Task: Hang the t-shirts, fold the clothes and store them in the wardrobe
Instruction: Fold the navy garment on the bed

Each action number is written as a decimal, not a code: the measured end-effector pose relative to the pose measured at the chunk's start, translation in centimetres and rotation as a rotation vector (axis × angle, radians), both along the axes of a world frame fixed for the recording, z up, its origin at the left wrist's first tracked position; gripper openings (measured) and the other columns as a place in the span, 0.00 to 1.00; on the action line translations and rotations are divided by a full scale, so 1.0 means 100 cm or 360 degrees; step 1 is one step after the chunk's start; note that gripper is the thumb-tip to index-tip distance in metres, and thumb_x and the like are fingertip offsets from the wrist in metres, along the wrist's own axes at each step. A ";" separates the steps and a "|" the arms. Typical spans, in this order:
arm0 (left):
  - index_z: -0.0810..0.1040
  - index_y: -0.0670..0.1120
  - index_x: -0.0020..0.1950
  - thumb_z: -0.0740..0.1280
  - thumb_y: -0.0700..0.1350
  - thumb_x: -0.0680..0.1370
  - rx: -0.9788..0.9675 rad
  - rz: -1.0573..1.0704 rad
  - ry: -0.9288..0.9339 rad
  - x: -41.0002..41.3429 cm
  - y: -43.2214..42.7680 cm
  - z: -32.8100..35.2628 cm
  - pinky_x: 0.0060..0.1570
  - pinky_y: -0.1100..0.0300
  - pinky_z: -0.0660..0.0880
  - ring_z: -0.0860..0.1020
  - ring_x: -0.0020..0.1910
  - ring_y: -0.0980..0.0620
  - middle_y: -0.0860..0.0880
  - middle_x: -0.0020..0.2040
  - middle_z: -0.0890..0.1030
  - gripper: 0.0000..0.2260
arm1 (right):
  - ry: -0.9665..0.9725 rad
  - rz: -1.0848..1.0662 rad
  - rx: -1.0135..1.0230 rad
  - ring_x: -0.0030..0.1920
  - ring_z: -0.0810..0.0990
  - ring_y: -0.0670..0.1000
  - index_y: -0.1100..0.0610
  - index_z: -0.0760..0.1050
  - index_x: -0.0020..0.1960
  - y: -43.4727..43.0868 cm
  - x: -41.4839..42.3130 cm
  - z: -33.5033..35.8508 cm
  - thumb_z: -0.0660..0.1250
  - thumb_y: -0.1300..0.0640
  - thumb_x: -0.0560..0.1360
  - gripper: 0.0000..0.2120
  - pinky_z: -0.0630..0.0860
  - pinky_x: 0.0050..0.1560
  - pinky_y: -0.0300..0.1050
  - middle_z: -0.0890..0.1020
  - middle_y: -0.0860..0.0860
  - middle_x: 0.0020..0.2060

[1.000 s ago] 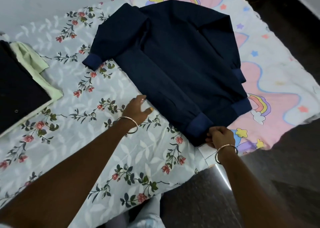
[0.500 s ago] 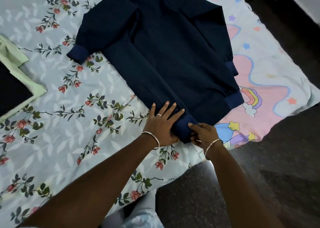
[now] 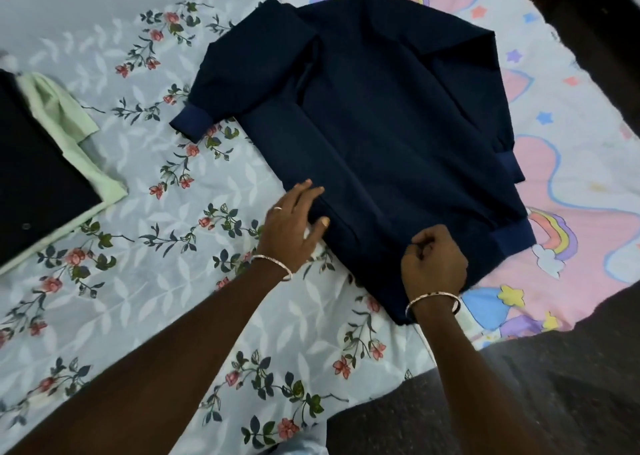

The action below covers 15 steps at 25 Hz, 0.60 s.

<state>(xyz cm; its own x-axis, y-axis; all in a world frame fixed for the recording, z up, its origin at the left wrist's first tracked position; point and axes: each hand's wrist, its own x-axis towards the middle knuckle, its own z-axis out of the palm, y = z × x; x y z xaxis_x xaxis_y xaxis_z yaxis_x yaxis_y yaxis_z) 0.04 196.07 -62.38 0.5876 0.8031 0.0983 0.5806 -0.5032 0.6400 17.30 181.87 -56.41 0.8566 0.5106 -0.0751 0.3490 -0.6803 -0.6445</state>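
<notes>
The bed [image 3: 138, 281] is filling most of the view, with dark floor [image 3: 554, 402] showing past its near right corner. The shirt [image 3: 398, 125] is lying flat by that corner, its long axis running away from the person, hem nearest, collar toward the far edge. The left hand [image 3: 291, 226] is pressing flat, fingers straight, on the shirt's left side, while the right hand [image 3: 434, 264], nearer the hem, is pinching it with curled fingers.

Left hand [image 3: 294, 228] flat, right hand [image 3: 434, 262] curled, both on navy shirt [image 3: 398, 125].
</notes>
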 end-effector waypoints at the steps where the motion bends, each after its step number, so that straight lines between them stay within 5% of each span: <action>1: 0.70 0.47 0.72 0.64 0.50 0.79 0.0046 0.0153 -0.0010 0.000 0.021 0.002 0.64 0.41 0.72 0.70 0.71 0.43 0.44 0.73 0.69 0.22 | -0.0018 0.0146 0.0043 0.35 0.76 0.52 0.57 0.75 0.43 0.016 0.002 -0.001 0.66 0.68 0.70 0.07 0.69 0.40 0.42 0.77 0.49 0.32; 4: 0.71 0.44 0.69 0.68 0.43 0.75 0.0038 0.0646 0.0009 -0.005 0.094 0.007 0.59 0.43 0.73 0.72 0.66 0.40 0.42 0.68 0.72 0.23 | 0.0072 0.0458 0.0091 0.34 0.75 0.48 0.55 0.77 0.46 0.073 0.008 0.001 0.67 0.66 0.72 0.07 0.71 0.38 0.38 0.75 0.47 0.31; 8: 0.67 0.45 0.72 0.71 0.50 0.74 -0.0062 0.1116 0.0217 -0.019 0.187 0.020 0.64 0.41 0.69 0.70 0.68 0.39 0.43 0.71 0.69 0.29 | 0.0200 0.0593 0.0045 0.32 0.74 0.43 0.54 0.77 0.46 0.144 0.022 -0.003 0.68 0.64 0.75 0.06 0.69 0.34 0.28 0.74 0.45 0.30; 13: 0.54 0.49 0.78 0.72 0.65 0.68 -0.0522 0.1011 0.0516 -0.035 0.266 0.019 0.72 0.39 0.58 0.63 0.75 0.41 0.44 0.77 0.64 0.47 | 0.0494 0.0713 0.0028 0.34 0.78 0.45 0.53 0.79 0.46 0.219 0.023 -0.010 0.70 0.63 0.75 0.05 0.75 0.38 0.29 0.77 0.47 0.30; 15: 0.66 0.47 0.72 0.71 0.68 0.66 -0.0692 0.0991 0.0437 -0.037 0.282 0.020 0.69 0.42 0.66 0.72 0.68 0.40 0.44 0.69 0.75 0.42 | 0.0740 0.0753 0.0069 0.37 0.82 0.49 0.54 0.80 0.47 0.245 0.019 -0.015 0.71 0.61 0.76 0.02 0.80 0.41 0.39 0.80 0.49 0.33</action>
<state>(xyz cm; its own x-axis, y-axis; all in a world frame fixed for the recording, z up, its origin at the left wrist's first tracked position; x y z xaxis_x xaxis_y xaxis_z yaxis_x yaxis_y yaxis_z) -3.61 224.31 -60.39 -0.0227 0.9242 -0.3813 0.8373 0.2260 0.4979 19.23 206.33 -57.93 0.4227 0.8343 -0.3539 0.2824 -0.4923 -0.8233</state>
